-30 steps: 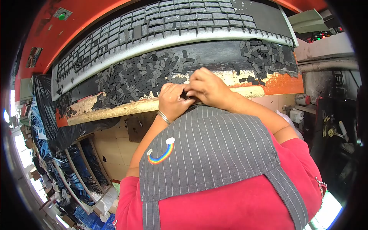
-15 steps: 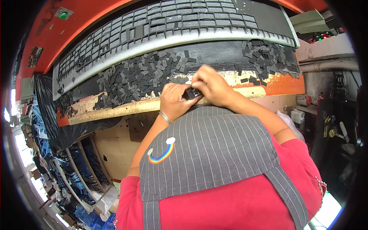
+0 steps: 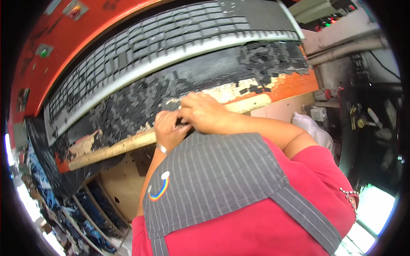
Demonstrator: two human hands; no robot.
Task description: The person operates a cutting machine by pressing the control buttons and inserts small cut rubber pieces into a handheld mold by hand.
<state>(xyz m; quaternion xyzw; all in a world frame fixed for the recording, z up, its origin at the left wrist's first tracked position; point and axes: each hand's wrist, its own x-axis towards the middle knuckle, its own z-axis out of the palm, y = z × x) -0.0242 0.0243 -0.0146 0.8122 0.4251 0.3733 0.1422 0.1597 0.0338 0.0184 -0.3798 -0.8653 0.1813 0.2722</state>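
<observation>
My left hand (image 3: 168, 129) is closed around a small black block (image 3: 182, 123), mostly hidden by the fingers. Against its upper end, my right hand (image 3: 201, 112) has its fingers curled and pressed together; what they pinch is hidden. Both hands meet just above the apron's top edge, near the front edge of the bench. Beyond them lies a wide heap of small flat black rectangular pieces (image 3: 128, 102).
A light wooden rail (image 3: 115, 150) runs along the bench front. Behind the heap stands a long gridded black sheet (image 3: 141, 38) with a pale front edge. A second pile of black pieces (image 3: 265, 57) lies right. A black plastic bag (image 3: 47, 158) hangs left.
The camera view has turned and shifted, so the bench appears more tilted. The hands remain together at the block, which is now more covered by the fingers. The right hand has lowered toward the left.
</observation>
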